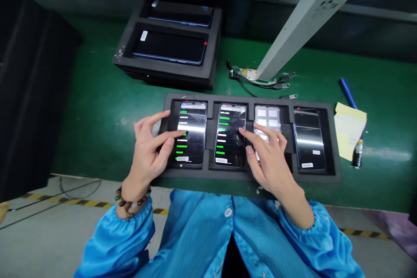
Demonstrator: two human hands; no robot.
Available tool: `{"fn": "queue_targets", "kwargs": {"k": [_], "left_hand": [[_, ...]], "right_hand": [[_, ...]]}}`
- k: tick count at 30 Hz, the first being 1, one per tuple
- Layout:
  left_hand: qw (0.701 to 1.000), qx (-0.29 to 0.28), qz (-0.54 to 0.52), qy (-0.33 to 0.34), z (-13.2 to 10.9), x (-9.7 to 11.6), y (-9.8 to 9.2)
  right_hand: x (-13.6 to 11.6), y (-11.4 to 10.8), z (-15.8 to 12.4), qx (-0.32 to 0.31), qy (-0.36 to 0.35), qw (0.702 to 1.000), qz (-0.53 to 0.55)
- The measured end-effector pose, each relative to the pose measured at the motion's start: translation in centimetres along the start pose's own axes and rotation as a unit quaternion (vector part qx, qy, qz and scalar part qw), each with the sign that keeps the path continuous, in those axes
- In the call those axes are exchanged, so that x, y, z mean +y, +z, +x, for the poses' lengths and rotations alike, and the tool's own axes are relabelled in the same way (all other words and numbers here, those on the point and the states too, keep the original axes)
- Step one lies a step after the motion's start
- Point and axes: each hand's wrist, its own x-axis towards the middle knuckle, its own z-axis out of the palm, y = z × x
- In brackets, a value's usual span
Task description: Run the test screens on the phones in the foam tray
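A black foam tray (208, 134) in front of me holds several smartphones, each in its own slot. My left hand (151, 145) is at the leftmost smartphone (192, 139), its index fingertip on or just over the screen, fingers apart and holding nothing. That screen shows a list in green and white text. The second smartphone (230, 141) has a similar list, and the index finger of my right hand (267, 152) points at its right edge. This hand is also open, partly covering the third smartphone (267, 115) with pale squares. The rightmost smartphone (309, 139) has a mostly dark screen.
Behind stands a stack of black foam trays (169, 71) with more smartphones. Black cables (250, 81) lie by a slanted grey post (293, 26). To the right are yellow paper (348, 128), a blue pen (348, 92) and a small bottle (358, 154) on the green table (94, 126).
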Motion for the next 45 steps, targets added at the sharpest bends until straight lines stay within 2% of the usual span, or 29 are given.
{"fn": "queue_targets", "kwargs": {"k": [4, 8, 13, 24, 30, 39, 45], "left_hand": [[1.0, 0.001, 0.001, 0.02, -0.1, -0.1, 0.0], [1.0, 0.001, 0.002, 0.023, -0.1, -0.1, 0.0], [1.0, -0.001, 0.005, 0.015, -0.1, -0.1, 0.0], [1.0, 0.013, 0.008, -0.003, -0.2, 0.0, 0.1], [1.0, 0.014, 0.009, -0.007, -0.1, 0.0, 0.1], [1.0, 0.012, -0.008, -0.008, -0.2, -0.3, 0.2], [1.0, 0.02, -0.017, -0.014, -0.3, -0.3, 0.4]], "right_hand": [[0.1, -0.3, -0.2, 0.01, -0.014, 1.0, 0.018], [0.0, -0.4, -0.3, -0.008, -0.046, 0.998, 0.039], [-0.2, 0.1, 0.0, 0.002, -0.015, 1.0, 0.007], [-0.9, 0.0, -0.2, 0.021, -0.017, 1.0, 0.017], [-1.1, 0.5, 0.1, 0.042, 0.02, 0.999, 0.014], [-1.8, 1.1, 2.0, 0.02, 0.036, 0.999, -0.014], [-1.5, 0.5, 1.8, 0.047, 0.041, 0.998, -0.001]]}}
